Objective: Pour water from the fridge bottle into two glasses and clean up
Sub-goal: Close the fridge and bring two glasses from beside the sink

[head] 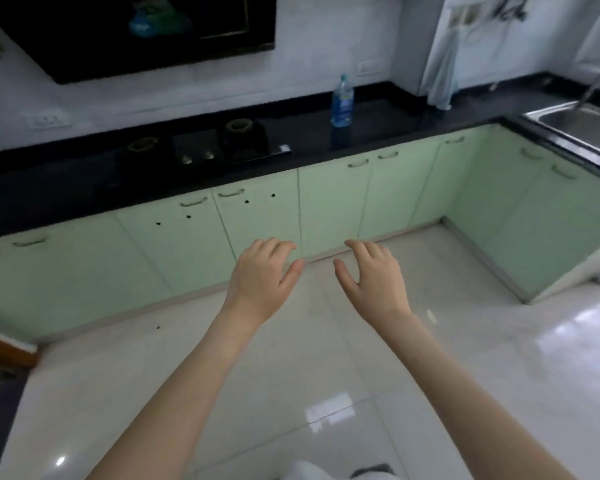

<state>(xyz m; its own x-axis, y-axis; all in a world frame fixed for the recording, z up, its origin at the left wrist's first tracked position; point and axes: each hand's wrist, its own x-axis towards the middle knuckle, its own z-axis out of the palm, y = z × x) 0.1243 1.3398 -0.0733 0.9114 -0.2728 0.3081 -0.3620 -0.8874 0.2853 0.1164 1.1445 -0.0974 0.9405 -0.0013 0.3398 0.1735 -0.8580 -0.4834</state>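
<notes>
Head view of a kitchen, both bare arms stretched forward over the pale tiled floor (326,341). The left hand (262,275) and the right hand (371,275) hover side by side, palms down, fingers loosely spread and slightly bent, grasping nothing and touching nothing. A clear bottle with a blue label (342,102) stands on the black countertop (378,123), well apart from both hands, ahead of them and a little to the right; whether it is the task's fridge bottle cannot be told from this view. Its long axis is upright, cap pointing straight up, base resting flat on the counter, with bare counter on either side of it. The right hand lies somewhat nearer to it than the left, so a reach would probably fall to the right, travelling forward and upward over the green cabinet doors (329,199). No fridge and no glasses are in view, so the task appears to be at its very start. A gas hob (205,143) sits on the counter left of the bottle, a steel sink (575,126) at the far right, a dark hood (136,32) above the hob
</notes>
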